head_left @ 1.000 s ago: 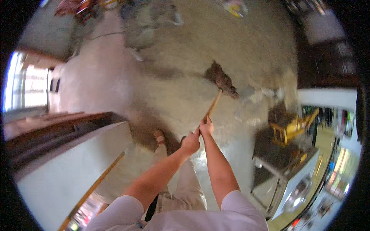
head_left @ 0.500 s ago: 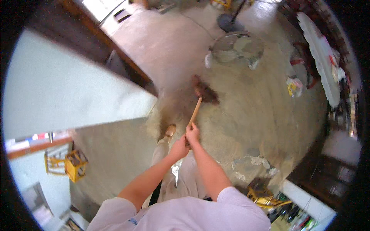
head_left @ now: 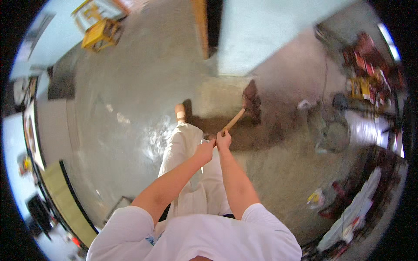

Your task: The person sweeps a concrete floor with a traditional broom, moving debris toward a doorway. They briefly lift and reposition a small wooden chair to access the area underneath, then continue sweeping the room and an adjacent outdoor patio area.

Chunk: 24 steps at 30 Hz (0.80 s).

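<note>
Both my hands grip a broom with a light wooden handle [head_left: 234,121] and a reddish-brown head [head_left: 251,96]. My right hand [head_left: 224,140] is closed on the handle, farther along toward the head. Just behind it, nearer my body, my left hand [head_left: 205,151] is closed round the handle end. The broom slants away from me to the right, its head down at the concrete floor [head_left: 130,87], short of a white wall corner. Fingers on the far side of the handle are hidden.
A white wall [head_left: 252,39] juts in ahead beside a wooden door frame [head_left: 200,30]. Yellow stools [head_left: 101,35] stand far left. A fan [head_left: 331,130] is on the right, with a yellow-and-white packet [head_left: 315,198] lying nearer. A tan panel [head_left: 69,200] edges the left.
My body has turned left, so the wall corner now lies ahead and the fan off to the right. Both hands have kept hold of the broom, whose head now points farther right.
</note>
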Motion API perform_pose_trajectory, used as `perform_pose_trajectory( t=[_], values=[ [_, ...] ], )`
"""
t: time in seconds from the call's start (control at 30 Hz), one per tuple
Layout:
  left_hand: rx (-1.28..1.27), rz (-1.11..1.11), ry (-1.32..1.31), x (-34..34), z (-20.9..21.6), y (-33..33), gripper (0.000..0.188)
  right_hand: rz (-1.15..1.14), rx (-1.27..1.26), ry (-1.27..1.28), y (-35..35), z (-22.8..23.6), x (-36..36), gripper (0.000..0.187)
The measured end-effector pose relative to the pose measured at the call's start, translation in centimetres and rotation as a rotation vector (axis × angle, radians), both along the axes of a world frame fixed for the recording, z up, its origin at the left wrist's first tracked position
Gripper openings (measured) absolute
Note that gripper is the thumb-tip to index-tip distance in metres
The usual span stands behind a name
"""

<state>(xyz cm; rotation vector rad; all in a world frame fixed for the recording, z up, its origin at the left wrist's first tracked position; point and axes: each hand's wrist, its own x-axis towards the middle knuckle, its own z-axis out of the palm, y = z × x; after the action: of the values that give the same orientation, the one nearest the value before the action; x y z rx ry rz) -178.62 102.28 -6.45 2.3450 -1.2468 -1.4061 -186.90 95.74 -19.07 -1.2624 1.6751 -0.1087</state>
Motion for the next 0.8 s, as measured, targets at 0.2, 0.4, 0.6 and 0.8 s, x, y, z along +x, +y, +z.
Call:
perform_pose_trajectory(
  t=[0.2, 0.4, 0.6, 0.8],
  values=[
    [-0.05, 0.137, 0.048, 3.0, 2.4, 6.5, 0.056, -0.199, 0.128, -0.203, 4.9, -0.5, 2.4, 0.06],
    [-0.03, 0.219, 0.04, 3.0, -2.3, 6.4, 0.039, -0.255, 0.333, -0.329, 3.1, -2.7, 4.0, 0.053],
    [0.026, 0.348, 0.087, 11.7, -4.4, 19.4, 0.035, 0.069, 0.186, -0.197, 15.9, -6.2, 13.7, 0.058],
    [0.127, 0.509, -0.045, 16.3, 0.4, 32.5, 0.055, 0.092, 0.372, -0.325, 30.4, -4.2, 20.8, 0.062]
  ],
)
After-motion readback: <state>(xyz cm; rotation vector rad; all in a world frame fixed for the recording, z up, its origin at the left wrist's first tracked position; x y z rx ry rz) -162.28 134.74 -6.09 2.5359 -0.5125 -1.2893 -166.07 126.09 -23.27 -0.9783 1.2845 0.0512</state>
